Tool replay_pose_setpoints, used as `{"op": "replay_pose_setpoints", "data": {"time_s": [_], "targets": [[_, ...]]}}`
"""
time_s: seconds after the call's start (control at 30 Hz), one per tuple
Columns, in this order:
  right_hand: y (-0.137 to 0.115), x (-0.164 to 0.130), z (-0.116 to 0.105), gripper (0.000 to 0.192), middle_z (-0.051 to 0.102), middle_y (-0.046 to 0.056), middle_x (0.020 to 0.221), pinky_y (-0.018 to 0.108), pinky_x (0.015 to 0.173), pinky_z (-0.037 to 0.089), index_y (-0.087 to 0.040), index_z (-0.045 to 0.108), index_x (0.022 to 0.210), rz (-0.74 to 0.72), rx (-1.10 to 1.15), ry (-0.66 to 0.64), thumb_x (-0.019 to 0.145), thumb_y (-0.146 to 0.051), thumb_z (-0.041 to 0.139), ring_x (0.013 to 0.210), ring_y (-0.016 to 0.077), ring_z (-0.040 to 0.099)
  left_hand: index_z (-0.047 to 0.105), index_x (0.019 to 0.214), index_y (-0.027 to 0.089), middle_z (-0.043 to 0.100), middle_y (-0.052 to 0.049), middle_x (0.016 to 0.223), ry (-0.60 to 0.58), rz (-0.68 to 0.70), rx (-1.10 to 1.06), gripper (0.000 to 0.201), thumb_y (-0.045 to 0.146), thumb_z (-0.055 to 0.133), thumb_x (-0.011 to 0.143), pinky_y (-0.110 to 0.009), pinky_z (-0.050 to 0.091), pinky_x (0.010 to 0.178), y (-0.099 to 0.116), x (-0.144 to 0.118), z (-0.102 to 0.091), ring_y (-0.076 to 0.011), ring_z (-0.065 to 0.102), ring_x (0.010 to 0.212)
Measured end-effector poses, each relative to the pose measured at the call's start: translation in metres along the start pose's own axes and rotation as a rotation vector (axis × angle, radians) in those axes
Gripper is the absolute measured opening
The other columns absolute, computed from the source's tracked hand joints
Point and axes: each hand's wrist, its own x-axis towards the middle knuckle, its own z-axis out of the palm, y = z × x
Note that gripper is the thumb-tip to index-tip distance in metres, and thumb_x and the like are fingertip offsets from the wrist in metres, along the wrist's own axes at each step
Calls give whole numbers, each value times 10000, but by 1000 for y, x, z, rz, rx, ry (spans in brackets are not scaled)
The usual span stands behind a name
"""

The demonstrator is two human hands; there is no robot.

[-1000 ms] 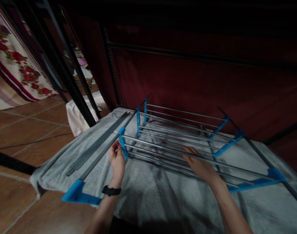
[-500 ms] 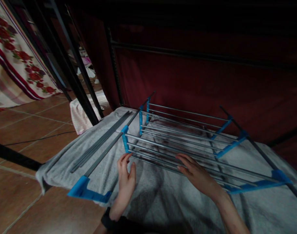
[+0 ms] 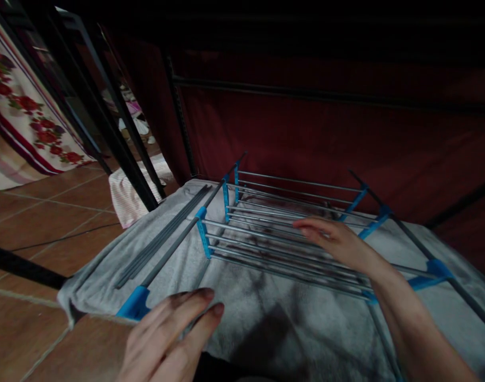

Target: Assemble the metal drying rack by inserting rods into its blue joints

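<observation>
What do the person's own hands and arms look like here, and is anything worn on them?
Both are bare: the left hand and right hand wear no gloves or rings that show, and the right forearm has no sleeve. The fingers have short nails. No watch or band is in view at this moment.

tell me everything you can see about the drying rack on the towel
The drying rack lies flat on a grey towel: thin silver metal rods run side to side between blue plastic brackets, with dark grey side bars ending in blue corner pieces. The right hand rests open on its rods; the left hand hovers open near the front left corner, apparently not gripping it.
</observation>
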Motion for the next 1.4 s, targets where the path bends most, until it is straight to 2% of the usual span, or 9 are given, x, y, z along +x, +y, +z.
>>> {"op": "replay_pose_setpoints", "data": {"time_s": [0.07,0.2,0.3,0.57,0.8,0.97,1.1,1.2,1.4], "targets": [[4,18,-1,371,705,42,1202,370,951,524,-286,700,1189,-44,-55,5,951,-472,484,1117,242,644,733,942,614,761,91,866,-134,92,151,362,448,709,621,-468,646,629,5,26,-16,-341,732,715],[20,54,5,334,705,54,1191,342,950,510,-254,700,1178,-160,-188,26,954,-350,471,1098,212,649,780,831,519,744,92,909,82,-22,167,214,469,679,650,-530,549,955,0,88,-25,-314,698,892],[34,78,13,340,689,82,1221,362,1015,476,-212,685,1202,-203,-270,52,952,-294,469,1145,217,627,773,888,354,717,50,938,44,-51,116,230,503,661,754,-513,496,1030,-30,134,-15,-240,647,906],[47,128,45,420,541,115,1434,416,1111,380,-182,542,1385,-114,-463,37,987,-244,427,1301,239,499,684,1063,49,714,-37,870,-267,-422,-238,351,321,739,848,-345,549,824,-166,206,53,-139,583,781],[55,151,65,497,485,137,1472,449,1108,344,-159,465,1442,-95,-659,91,950,-124,413,1322,267,446,673,1155,105,720,-10,870,-372,-538,-149,597,504,816,735,-353,544,827,-215,220,116,-159,604,778],[66,150,62,571,477,94,1492,414,1081,352,-201,426,1477,-114,-740,31,921,-76,397,1294,251,469,692,1178,225,719,35,1031,-379,-304,93,360,369,733,850,-425,478,1012,-219,244,128,-161,630,874],[77,135,34,579,452,122,1516,448,1094,340,-191,400,1502,-78,-762,5,930,-103,410,1325,280,451,741,1097,224,710,51,1041,-453,-174,175,241,267,696,863,-450,440,1057,-207,265,132,-156,623,909],[91,112,-10,552,452,150,1511,475,1100,347,-160,414,1491,24,-754,66,940,-157,441,1338,302,449,755,1049,191,688,47,1050,-531,-122,169,210,175,694,849,-404,416,1072,-184,276,141,-129,607,897],[155,48,-129,534,469,188,1474,507,1132,350,-118,456,1440,270,-647,448,928,-252,529,1362,318,451,731,1000,67,648,11,938,-707,-21,-38,261,109,755,744,-419,381,1087,-107,281,193,-136,583,879]]}}
